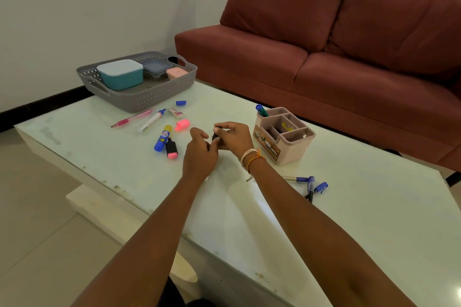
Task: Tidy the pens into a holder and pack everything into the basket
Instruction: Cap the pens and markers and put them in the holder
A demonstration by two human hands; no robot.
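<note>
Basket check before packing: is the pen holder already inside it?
No, the pen holder stands on the table, apart from the basket.

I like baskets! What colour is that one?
Grey, with a pattern of small holes: the basket, seen in the head view.

Our single head-worn wide-angle view, looking forward and down from above our own forearms, close over the pale glossy white desk (349,207), maroon fabric sofa (349,45) beyond
</note>
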